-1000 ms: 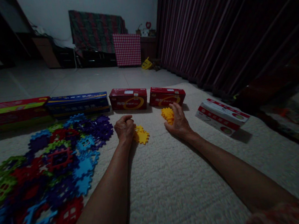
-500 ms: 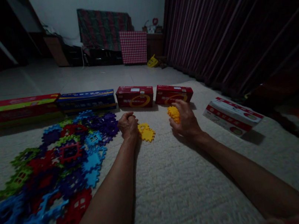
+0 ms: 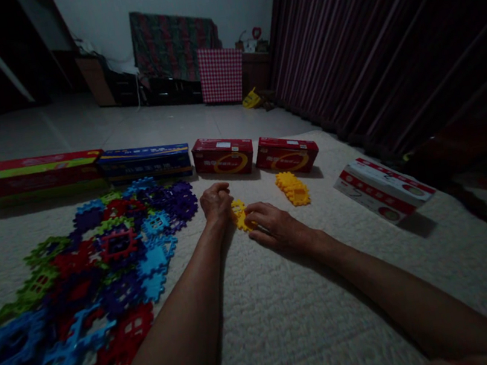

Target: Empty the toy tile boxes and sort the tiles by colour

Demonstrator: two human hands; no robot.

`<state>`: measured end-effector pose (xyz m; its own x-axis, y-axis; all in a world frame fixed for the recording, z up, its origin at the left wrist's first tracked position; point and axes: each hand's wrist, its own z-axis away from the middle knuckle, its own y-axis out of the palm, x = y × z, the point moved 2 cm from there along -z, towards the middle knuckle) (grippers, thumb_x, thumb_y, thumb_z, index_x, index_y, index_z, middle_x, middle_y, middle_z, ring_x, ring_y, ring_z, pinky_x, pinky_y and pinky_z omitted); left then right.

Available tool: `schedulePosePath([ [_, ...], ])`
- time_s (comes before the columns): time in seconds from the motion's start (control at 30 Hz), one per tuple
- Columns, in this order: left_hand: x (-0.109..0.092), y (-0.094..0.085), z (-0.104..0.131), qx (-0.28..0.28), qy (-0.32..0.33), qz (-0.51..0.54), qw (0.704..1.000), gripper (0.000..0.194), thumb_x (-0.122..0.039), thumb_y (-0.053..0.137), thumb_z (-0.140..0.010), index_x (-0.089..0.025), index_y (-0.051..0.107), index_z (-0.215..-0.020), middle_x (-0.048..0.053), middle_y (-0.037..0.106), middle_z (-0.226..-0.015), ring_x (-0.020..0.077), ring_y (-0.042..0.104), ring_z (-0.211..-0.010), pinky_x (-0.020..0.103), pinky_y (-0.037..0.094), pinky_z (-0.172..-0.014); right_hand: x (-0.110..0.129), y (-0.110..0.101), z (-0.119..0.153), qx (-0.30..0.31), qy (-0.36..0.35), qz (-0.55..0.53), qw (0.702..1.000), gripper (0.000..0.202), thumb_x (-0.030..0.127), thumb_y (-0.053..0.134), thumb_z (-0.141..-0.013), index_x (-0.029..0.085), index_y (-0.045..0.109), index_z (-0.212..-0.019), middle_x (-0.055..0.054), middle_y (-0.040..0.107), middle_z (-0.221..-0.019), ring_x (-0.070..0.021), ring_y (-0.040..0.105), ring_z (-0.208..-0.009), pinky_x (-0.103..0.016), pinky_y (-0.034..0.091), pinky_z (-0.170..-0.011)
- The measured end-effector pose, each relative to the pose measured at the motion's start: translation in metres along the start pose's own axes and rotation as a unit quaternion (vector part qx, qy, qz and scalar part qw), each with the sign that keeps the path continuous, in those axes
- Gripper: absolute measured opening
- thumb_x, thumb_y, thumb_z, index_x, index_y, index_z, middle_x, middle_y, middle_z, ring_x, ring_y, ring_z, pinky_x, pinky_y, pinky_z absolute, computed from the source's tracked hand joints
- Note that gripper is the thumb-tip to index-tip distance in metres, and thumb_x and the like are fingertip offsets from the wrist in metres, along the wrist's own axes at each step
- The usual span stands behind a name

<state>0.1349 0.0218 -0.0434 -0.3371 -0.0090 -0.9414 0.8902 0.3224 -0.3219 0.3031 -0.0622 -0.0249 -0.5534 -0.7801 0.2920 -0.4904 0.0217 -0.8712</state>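
On the mat, my left hand (image 3: 217, 203) is closed, its fingers curled inward, at the left edge of a few yellow toothed plastic building pieces (image 3: 238, 209). What its fingers hold, if anything, is hidden. My right hand (image 3: 280, 227) reaches in from the right, thumb and fingers closed round the near right piece of that yellow group. Farther right lies a short overlapping row of yellow building pieces (image 3: 292, 188), apart from both hands. A large spread of blue, red, green and purple building pieces (image 3: 118, 245) covers the mat left of my left arm.
Along the back stand a long red box (image 3: 37, 180), a blue box (image 3: 145, 164) and two small red boxes (image 3: 222, 156) (image 3: 287, 153). A white and red box (image 3: 384, 189) sits at the right. Beyond are a dark curtain (image 3: 340, 34) and a low cabinet (image 3: 95, 82).
My right hand has let go of the yellow row at the right and moved left to the yellow pieces by my left hand. The view has shifted slightly.
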Motion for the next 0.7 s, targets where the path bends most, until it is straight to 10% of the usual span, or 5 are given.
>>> schedulePosePath([
  [0.4,0.001,0.003,-0.001,0.007,-0.015,0.04,0.999,0.04,-0.011,0.047,-0.075,-0.018,0.079,-0.099,0.004,0.076,-0.084,0.0138,0.072,-0.062,0.022,0.054,-0.061,-0.029,-0.017,0.003,-0.089,0.246,-0.091,0.961,0.031,0.034,0.046,-0.095,0.017,0.068,-0.081,-0.003,0.065,-0.069,-0.0165,0.059,-0.063,-0.029,0.047,-0.06],
  [0.7,0.005,0.003,-0.002,0.005,-0.001,0.022,1.0,0.04,-0.012,0.047,-0.076,-0.019,0.078,-0.099,0.004,0.077,-0.086,0.0145,0.073,-0.066,0.023,0.056,-0.067,-0.027,-0.009,0.006,-0.025,0.115,0.02,0.993,0.04,0.02,0.061,-0.08,0.02,0.063,-0.12,-0.013,0.066,-0.124,-0.028,0.061,-0.116,-0.047,0.051,-0.101],
])
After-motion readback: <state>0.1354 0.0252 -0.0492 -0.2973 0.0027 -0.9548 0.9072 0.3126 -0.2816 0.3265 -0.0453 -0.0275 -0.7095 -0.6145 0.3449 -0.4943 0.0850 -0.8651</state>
